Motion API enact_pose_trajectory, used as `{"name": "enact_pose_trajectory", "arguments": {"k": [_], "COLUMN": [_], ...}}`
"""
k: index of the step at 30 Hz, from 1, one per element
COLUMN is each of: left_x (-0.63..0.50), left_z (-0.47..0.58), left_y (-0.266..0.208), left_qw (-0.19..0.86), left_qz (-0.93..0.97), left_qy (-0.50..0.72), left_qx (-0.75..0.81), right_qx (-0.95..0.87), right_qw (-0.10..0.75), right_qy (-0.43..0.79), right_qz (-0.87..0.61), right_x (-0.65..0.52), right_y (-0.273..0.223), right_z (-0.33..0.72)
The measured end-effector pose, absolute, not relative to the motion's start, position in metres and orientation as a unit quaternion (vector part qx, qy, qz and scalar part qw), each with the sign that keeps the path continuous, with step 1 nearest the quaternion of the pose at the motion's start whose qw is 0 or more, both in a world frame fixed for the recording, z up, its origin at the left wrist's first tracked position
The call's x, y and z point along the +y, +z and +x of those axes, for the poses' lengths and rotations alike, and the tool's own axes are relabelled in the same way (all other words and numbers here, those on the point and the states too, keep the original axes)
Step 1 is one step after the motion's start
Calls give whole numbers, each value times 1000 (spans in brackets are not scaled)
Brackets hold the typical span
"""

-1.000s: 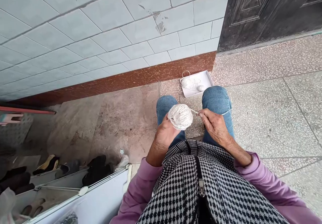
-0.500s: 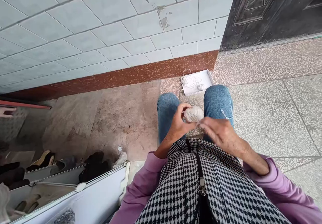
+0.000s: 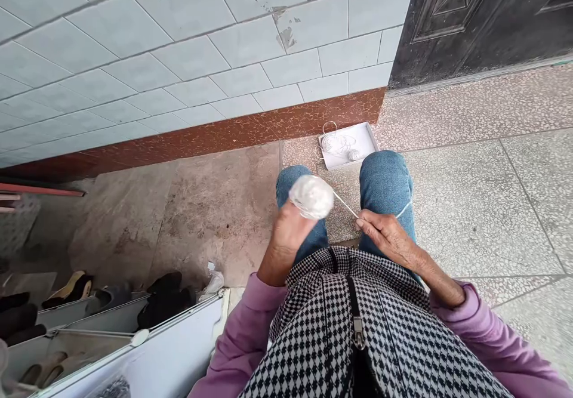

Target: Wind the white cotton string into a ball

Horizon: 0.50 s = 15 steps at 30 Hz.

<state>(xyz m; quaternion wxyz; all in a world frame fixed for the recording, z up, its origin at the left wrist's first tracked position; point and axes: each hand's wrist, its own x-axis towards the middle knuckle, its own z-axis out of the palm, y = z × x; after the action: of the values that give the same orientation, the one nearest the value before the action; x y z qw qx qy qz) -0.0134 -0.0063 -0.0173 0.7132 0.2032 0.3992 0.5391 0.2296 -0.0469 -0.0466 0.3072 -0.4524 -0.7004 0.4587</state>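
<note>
A ball of white string (image 3: pixel 312 197) sits in my left hand (image 3: pixel 290 228), above my left knee; it is a little blurred, and most of the fingers are hidden behind it. From the ball a taut length of string (image 3: pixel 345 203) runs down to the right into my right hand (image 3: pixel 388 235), which pinches it between thumb and fingers. The string comes out past the right hand and lies over my right knee (image 3: pixel 385 183).
On the floor by the wall stands a shallow white box (image 3: pixel 370 141) holding loose coils of string and a small string ball (image 3: pixel 353 154). At lower left is a white shoe rack (image 3: pixel 179 338) with several shoes. A dark door (image 3: pixel 474 22) is at upper right.
My left hand has moved left with the string ball and turned it upward. The hands have drawn apart, and a straight stretch of string now shows between them.
</note>
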Motion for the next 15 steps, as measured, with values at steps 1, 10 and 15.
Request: {"name": "enact_pose_trajectory", "arguments": {"k": [1, 10, 15], "left_x": [1, 33, 34], "left_z": [-21, -74, -85], "left_y": [-17, -2, 8], "left_qw": [690, 629, 596], "left_qz": [189, 182, 176], "left_qy": [572, 671, 711], "left_qx": [401, 348, 328], "right_qx": [-704, -682, -660], "right_qw": [303, 337, 375], "right_qy": [452, 377, 322], "right_qz": [-456, -528, -565], "right_x": [-45, -8, 12], "right_y": [-44, -26, -51], "right_z": [239, 337, 403]}}
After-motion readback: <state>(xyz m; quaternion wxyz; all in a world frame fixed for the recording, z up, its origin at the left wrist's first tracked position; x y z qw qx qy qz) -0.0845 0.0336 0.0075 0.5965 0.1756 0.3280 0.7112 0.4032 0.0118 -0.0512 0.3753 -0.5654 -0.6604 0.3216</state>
